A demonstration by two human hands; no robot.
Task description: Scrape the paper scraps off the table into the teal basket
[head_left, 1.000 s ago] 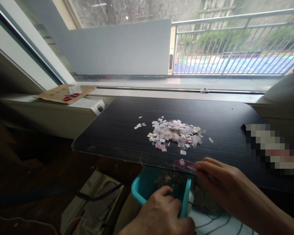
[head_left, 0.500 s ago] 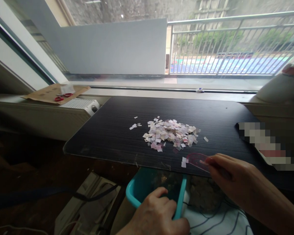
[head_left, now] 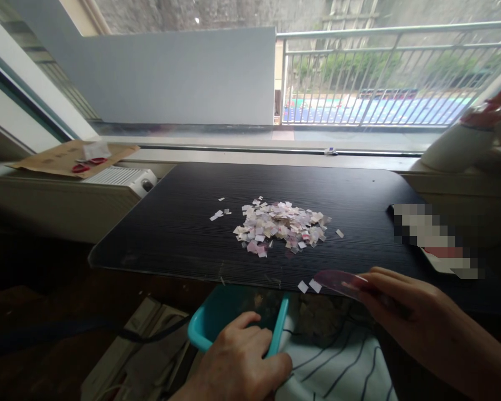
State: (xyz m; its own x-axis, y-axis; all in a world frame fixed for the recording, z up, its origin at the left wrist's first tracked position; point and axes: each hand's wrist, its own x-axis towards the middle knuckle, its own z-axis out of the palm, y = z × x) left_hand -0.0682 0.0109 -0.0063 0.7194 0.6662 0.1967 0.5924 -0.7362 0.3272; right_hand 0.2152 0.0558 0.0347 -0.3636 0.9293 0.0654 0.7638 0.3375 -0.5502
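Observation:
My right hand point(head_left: 401, 295) pinches a clear pink protractor point(head_left: 338, 283) by its right end, held low at the table's near edge. By its left tip, two small white paper squares point(head_left: 303, 286) lie on the dark table near the edge. Farther back is a spread heap of cut paper pieces point(head_left: 281, 223), white, cream and pale pink, with a few strays around it. Below the table edge, my left hand point(head_left: 244, 356) is closed over the near rim of a teal plastic bin point(head_left: 197, 329). The bin's contents are mostly in shadow.
The black tabletop point(head_left: 158, 223) reaches to the window sill. Red-handled scissors point(head_left: 87, 165) lie on brown paper point(head_left: 37, 159) at left, beside a white heater point(head_left: 125, 179). A blurred-out flat item point(head_left: 436, 245) lies at right. Striped fabric point(head_left: 338, 356) covers my lap.
The view has shifted slightly right. The protractor and the two paper squares have come closer to the near edge, and the squares have spread apart. The bin has moved left along the table edge.

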